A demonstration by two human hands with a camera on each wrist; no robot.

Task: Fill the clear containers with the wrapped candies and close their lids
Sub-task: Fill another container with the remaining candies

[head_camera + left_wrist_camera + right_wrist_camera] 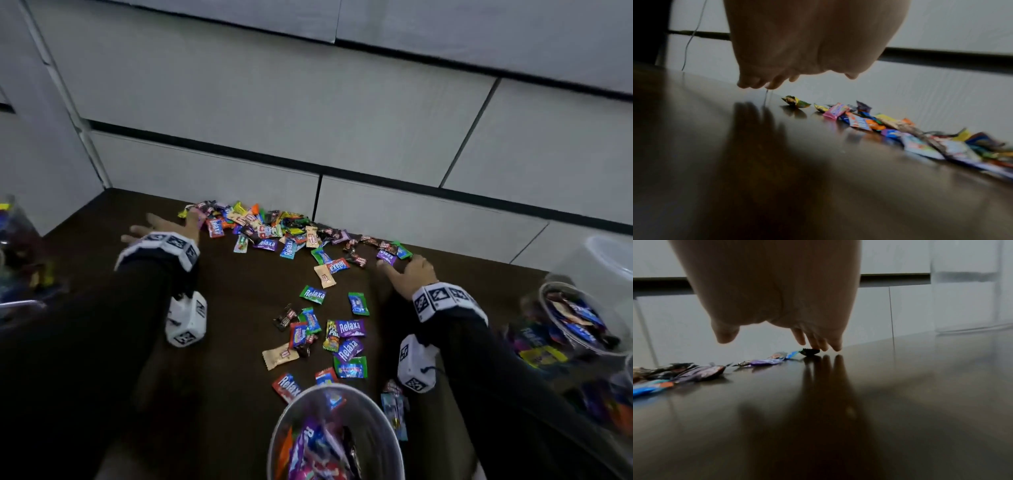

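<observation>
- Dark brown tabletop (pixel 239 308): we record a glossy surface running back to pale grey cabinet fronts (pixel 274 102) with black gaps between the panels.
- Far heap of wrapped candies (pixel 267 229): we count it as the larger lot, a dense strip lying along the foot of the cabinet fronts, thinning out toward the right.
- Near scatter of wrapped candies (pixel 329 335): we note a looser lot in the middle of the table, several marked "Relaxa", well apart from the far heap.
- Left hand (pixel 164 224): we find it at the left end of the far heap, fingers spread and straight, palm down, holding nothing; in the left wrist view the fingertips (pixel 748 83) hang just above the table beside a yellow-green candy (pixel 795 101).
- Right hand (pixel 409 274): we find it at the right end of the far heap, fingers extended and holding nothing; in the right wrist view the fingertips (pixel 836 347) reach the table and one touches a small dark candy (pixel 810 352).
- Near container (pixel 337 435): clear, lid off, partly filled with candies, at the bottom edge of the head view.
- Right container (pixel 582 318): clear, open-mouthed, candies inside.
- Left container (pixel 20 260): clear, candies inside, blurred at the frame edge; we cannot tell whether it has a lid.
- Empty clear container (pixel 966 288): standing upright against the cabinet fronts on the far right.
</observation>
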